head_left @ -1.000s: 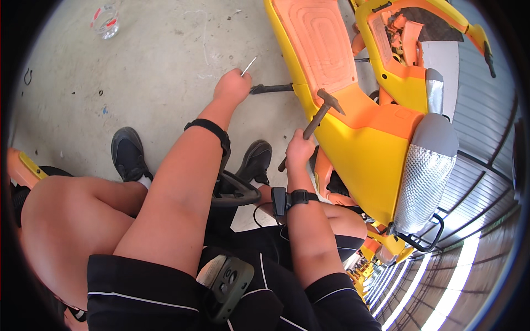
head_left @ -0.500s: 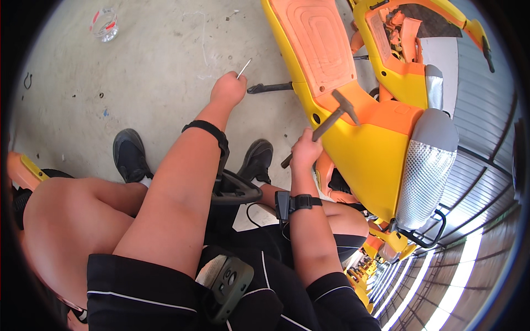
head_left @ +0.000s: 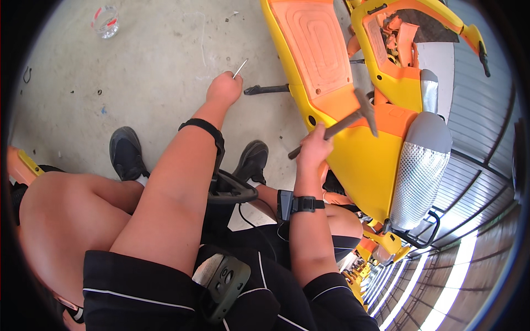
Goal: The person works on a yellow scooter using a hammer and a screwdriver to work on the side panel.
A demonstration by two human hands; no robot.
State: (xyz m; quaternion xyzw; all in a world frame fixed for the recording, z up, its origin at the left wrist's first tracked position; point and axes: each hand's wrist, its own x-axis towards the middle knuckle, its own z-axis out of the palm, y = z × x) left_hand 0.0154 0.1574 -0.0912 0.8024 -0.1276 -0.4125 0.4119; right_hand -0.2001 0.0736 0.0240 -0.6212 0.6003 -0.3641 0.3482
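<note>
My left hand point(head_left: 224, 89) is closed in a fist over the grey floor, a thin silver metal rod point(head_left: 240, 68) sticking out past the thumb side. The rest of the rod is hidden inside the fist. To the right, my right hand point(head_left: 316, 145) grips a hammer point(head_left: 343, 123) by its dark handle, with the head up to the right in front of a yellow and orange scooter point(head_left: 361, 174). The hammer head looks apart from the scooter body, though I cannot tell how far. Just beyond my left fist a black kickstand point(head_left: 266, 89) juts from the scooter.
A clear round container with red marks point(head_left: 105, 23) stands on the floor at the far left. Another yellow scooter point(head_left: 398, 91) stands behind the first. Small bits and a dark hook-shaped piece point(head_left: 26, 75) lie on the concrete. My shoes point(head_left: 126, 153) are below.
My right hand has lifted the hammer slightly up and to the right, and its head has turned a little. The left hand keeps its hold, and the whole view has shifted slightly.
</note>
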